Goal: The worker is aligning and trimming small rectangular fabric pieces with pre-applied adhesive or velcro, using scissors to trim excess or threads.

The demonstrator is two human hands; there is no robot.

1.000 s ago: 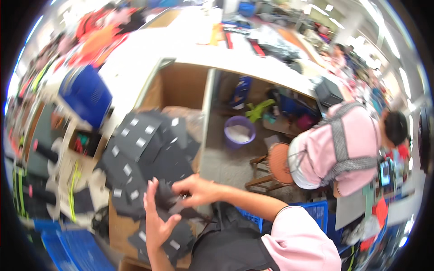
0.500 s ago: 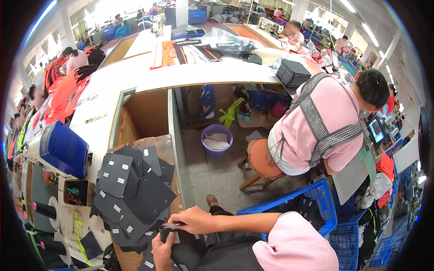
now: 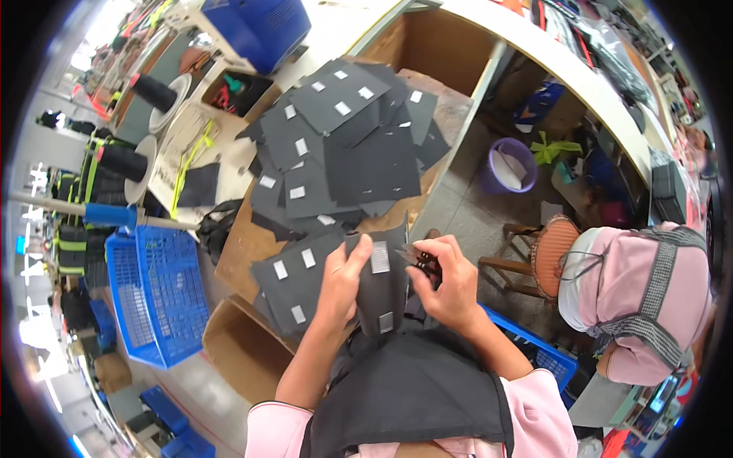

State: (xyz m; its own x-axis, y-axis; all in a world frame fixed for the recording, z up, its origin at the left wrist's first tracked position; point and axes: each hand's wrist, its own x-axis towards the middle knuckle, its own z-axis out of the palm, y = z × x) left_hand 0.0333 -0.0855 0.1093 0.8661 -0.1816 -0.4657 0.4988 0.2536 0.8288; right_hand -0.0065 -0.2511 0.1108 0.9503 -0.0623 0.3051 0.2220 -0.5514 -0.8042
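A black fabric piece [image 3: 391,294] with small white patches hangs curved in front of my apron. My left hand [image 3: 342,281] pinches its upper left edge, thumb on top. Closed around small thread snips [image 3: 416,256], my right hand [image 3: 449,284] is at the piece's right edge, with the blades pointing left toward it. Whether the blades touch the fabric I cannot tell. Beyond my hands, a loose pile of similar black pieces [image 3: 372,164] with white patches covers a wooden board [image 3: 243,256]. More patched pieces [image 3: 289,284] lie beside my left hand.
A cardboard box [image 3: 243,343] and a blue basket [image 3: 156,298] stand at the left. Thread cones [image 3: 124,163] sit near a blue-and-white machine [image 3: 259,29]. Rightward are a purple bucket [image 3: 508,166], a stool [image 3: 556,256] and a seated co-worker in pink [image 3: 649,294].
My view has swung left and down. The fabric, bunched between both hands before, now hangs more spread out. My right hand with the snips has moved from its top to its right side.
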